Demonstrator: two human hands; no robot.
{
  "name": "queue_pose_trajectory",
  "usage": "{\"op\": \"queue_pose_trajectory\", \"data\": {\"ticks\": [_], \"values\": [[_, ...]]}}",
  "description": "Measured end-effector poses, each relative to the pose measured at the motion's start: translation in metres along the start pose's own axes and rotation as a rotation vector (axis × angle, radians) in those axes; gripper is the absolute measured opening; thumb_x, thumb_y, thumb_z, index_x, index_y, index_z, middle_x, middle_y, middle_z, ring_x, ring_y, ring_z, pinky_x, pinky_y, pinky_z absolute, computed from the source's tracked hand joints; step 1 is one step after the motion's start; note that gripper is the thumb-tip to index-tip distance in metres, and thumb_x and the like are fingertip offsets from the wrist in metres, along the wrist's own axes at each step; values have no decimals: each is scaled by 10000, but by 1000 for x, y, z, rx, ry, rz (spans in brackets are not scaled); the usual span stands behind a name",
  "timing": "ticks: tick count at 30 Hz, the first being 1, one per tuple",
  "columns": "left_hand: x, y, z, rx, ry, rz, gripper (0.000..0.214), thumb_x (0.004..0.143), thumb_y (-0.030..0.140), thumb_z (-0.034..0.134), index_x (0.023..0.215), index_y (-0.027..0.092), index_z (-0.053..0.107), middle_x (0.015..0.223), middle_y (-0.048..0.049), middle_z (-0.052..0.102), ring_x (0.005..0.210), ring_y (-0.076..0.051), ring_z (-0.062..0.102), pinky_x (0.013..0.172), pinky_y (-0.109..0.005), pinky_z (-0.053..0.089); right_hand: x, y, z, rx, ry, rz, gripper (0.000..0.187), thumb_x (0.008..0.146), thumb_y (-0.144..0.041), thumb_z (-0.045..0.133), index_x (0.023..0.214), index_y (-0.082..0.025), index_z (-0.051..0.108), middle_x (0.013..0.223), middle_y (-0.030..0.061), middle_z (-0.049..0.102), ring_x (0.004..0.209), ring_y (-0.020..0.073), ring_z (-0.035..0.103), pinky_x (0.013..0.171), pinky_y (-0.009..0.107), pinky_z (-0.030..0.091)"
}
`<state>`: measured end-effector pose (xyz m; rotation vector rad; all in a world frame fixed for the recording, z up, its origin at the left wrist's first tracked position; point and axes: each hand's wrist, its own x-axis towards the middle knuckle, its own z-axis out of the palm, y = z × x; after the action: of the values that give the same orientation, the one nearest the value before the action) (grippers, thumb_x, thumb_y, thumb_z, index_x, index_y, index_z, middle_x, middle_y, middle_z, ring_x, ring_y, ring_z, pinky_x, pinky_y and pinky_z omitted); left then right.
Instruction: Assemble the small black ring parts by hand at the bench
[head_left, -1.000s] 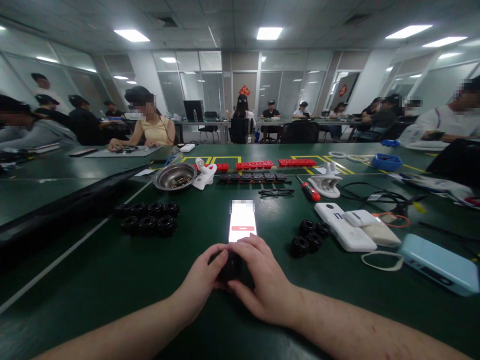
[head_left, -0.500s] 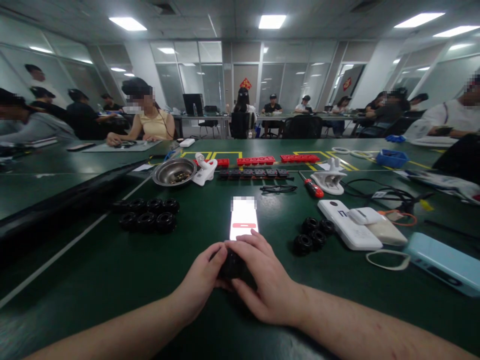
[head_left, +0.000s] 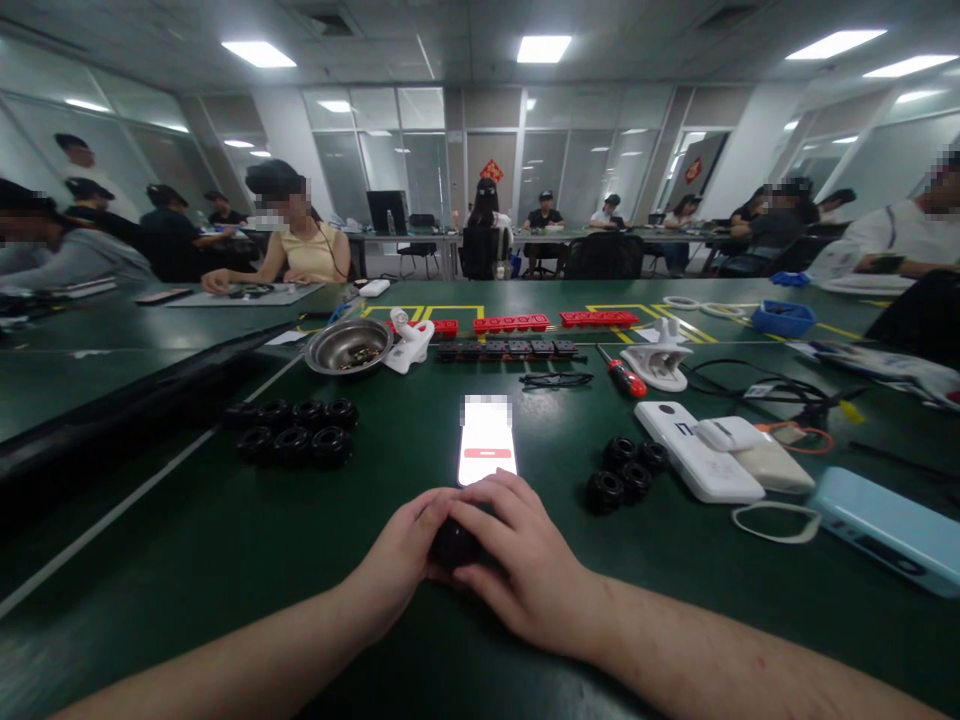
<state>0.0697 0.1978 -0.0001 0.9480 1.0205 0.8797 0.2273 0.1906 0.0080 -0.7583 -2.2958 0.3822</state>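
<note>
Both my hands meet around a black round part (head_left: 454, 543) close to the table's front edge. My left hand (head_left: 409, 540) is closed on its left side, thumb on top. My right hand (head_left: 521, 555) wraps it from the right, with fingers over the top and the thumb low; most of the part is hidden. Just beyond my fingers lies a phone (head_left: 487, 465) with a lit white screen and a red button. Similar black wheel-like parts with centre holes stand in rows at left (head_left: 292, 445) and in a cluster at right (head_left: 624, 472).
Farther back are a metal bowl (head_left: 349, 347) with small brass-coloured pieces, a white stand (head_left: 409, 345), a dark strip of parts (head_left: 510, 350), red trays (head_left: 511, 323) and a screwdriver (head_left: 626, 378). Power banks (head_left: 701, 455) and a light-blue device (head_left: 889, 525) lie right. Co-workers sit beyond.
My right hand's fingers have drawn back slightly from the phone and curl more over the black part. More of the part's front shows between my hands now.
</note>
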Motion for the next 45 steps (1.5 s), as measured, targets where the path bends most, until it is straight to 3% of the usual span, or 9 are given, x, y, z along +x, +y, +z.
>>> {"op": "queue_pose_trajectory", "data": {"ticks": [4, 10, 17, 21, 24, 31, 39, 42, 45], "values": [[-2, 2, 1, 35, 26, 1, 385, 703, 497, 523, 893, 162, 538, 812, -43, 563, 760, -208, 551, 563, -288, 454, 1, 1, 1, 48, 43, 67, 523, 736, -275, 542, 1203, -139, 350, 1151, 110, 454, 1054, 243, 390, 943, 443, 284], [-8, 4, 3, 34, 64, 5, 375, 689, 493, 545, 901, 187, 493, 833, -29, 544, 757, -195, 562, 600, -298, 476, 4, 1, 1, 8, 46, 252, 402, 672, -420, 634, 967, -168, 528, 940, 75, 521, 894, 235, 453, 795, 405, 392], [-3, -2, 0, 74, 9, 34, 393, 701, 488, 530, 944, 181, 494, 815, -30, 549, 629, -161, 572, 478, -261, 466, -1, 0, 4, 67, 21, 99, 516, 672, -64, 524, 1163, -186, 423, 1124, 81, 434, 1033, 203, 397, 898, 367, 349], [-5, 0, 0, 99, 21, 46, 374, 663, 445, 601, 919, 181, 535, 916, -52, 575, 864, -232, 562, 653, -310, 481, 0, 3, 6, 77, 79, 195, 599, 627, -266, 677, 1150, -174, 401, 1124, 94, 444, 1041, 237, 398, 907, 411, 341], [-7, 2, 2, 83, 39, 39, 376, 660, 462, 596, 908, 186, 537, 898, -46, 580, 885, -245, 554, 693, -326, 467, 3, 6, 5, 54, 70, 258, 542, 599, -423, 696, 1035, -174, 494, 1041, 90, 484, 981, 249, 430, 857, 424, 371], [-4, 3, 4, 59, 44, 14, 454, 642, 526, 573, 931, 182, 503, 789, -26, 553, 641, -180, 563, 483, -275, 460, 0, 2, 2, 71, 21, 155, 504, 696, -161, 607, 1166, -229, 438, 1112, 72, 439, 1022, 213, 410, 877, 383, 364], [-6, -2, 2, 52, 59, 25, 338, 690, 423, 581, 939, 209, 502, 854, -24, 573, 764, -206, 576, 589, -294, 473, 0, 1, 3, 24, 70, 288, 515, 629, -463, 653, 1017, -155, 513, 1082, 105, 460, 1018, 258, 412, 867, 424, 360], [-4, 0, 2, 41, 84, 7, 345, 686, 423, 584, 944, 210, 502, 850, -25, 573, 778, -210, 573, 589, -291, 470, 1, 3, 3, 34, 51, 298, 383, 682, -405, 634, 965, -164, 540, 1056, 103, 468, 989, 249, 425, 846, 416, 378], [-2, 3, 2, 14, 92, -24, 364, 695, 468, 546, 940, 199, 524, 873, -44, 575, 818, -232, 561, 569, -297, 468, 1, 3, 3, 78, 52, 178, 416, 709, -281, 625, 1092, -199, 484, 1092, 84, 450, 1019, 229, 411, 870, 395, 372]]}}
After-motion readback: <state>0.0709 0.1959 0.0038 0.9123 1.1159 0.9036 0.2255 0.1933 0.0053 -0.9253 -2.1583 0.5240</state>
